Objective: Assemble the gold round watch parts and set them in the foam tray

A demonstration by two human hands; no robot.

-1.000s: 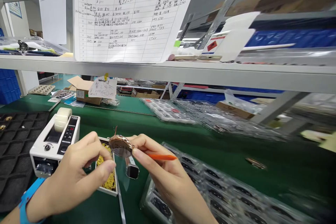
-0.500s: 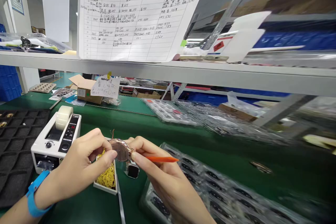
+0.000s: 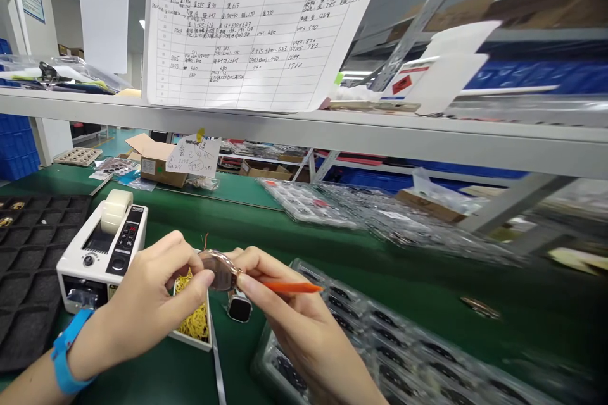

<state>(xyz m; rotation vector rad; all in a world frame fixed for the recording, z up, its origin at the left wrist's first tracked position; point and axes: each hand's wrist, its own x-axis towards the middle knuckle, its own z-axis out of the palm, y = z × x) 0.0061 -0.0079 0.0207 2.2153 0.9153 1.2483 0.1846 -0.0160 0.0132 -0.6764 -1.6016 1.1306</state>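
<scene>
Between the fingertips of both hands is a round watch case (image 3: 219,271) with a rose-gold rim, tilted, its flat brownish face toward me. My left hand (image 3: 152,288), wearing a blue wrist strap (image 3: 71,349), pinches its left edge between thumb and fingers. At the right edge, my right hand (image 3: 289,310) grips the case with thumb and fingertips. An orange pointed stick (image 3: 294,288) also lies in that hand, its tip pointing right. Below the case sits a square watch-like piece (image 3: 239,309) with a dark screen. A white box (image 3: 196,340) holding yellow strands (image 3: 194,316) is partly hidden behind my left hand.
On the left stand a white tape dispenser (image 3: 73,259) and a black compartment tray (image 3: 45,228). Clear plastic trays (image 3: 394,335) of dark parts lie at right. A small metal part (image 3: 479,307) rests on the green mat. Above is a shelf edge (image 3: 266,130) with a handwritten sheet (image 3: 237,44).
The camera view has shifted slightly, so the shelf and sheet sit a little differently. Both hands keep their hold on the watch case, almost unmoved.
</scene>
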